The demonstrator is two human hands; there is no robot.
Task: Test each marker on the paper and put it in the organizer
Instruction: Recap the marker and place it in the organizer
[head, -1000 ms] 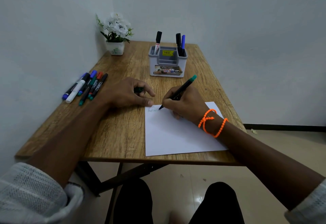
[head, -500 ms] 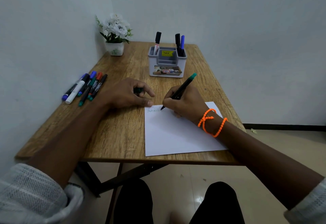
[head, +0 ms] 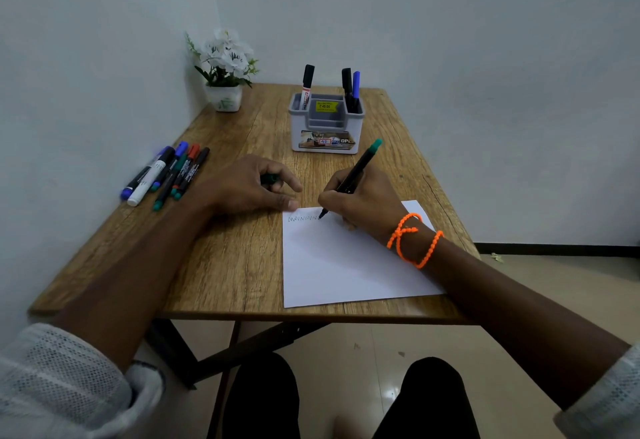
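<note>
My right hand (head: 360, 201) grips a black marker with a green end (head: 360, 165), its tip touching the white paper (head: 346, 265) near the top edge. A green zigzag line (head: 303, 219) runs left of the tip. My left hand (head: 247, 186) rests on the table by the paper's top left corner, fingers curled round the green marker cap (head: 270, 179). The grey organizer (head: 327, 127) stands behind the hands and holds three markers: a black-capped one (head: 307, 84) on the left, a black one (head: 346, 87) and a blue one (head: 356, 87) on the right.
Several capped markers (head: 166, 174) lie in a row at the table's left edge, near the wall. A white flower pot (head: 225, 96) stands in the back left corner. The wooden table (head: 235, 258) meets walls on the left and behind. My knees show below its front edge.
My right hand has moved the marker tip to the right along the paper, and the green zigzag line has grown longer. My left hand has stayed in place.
</note>
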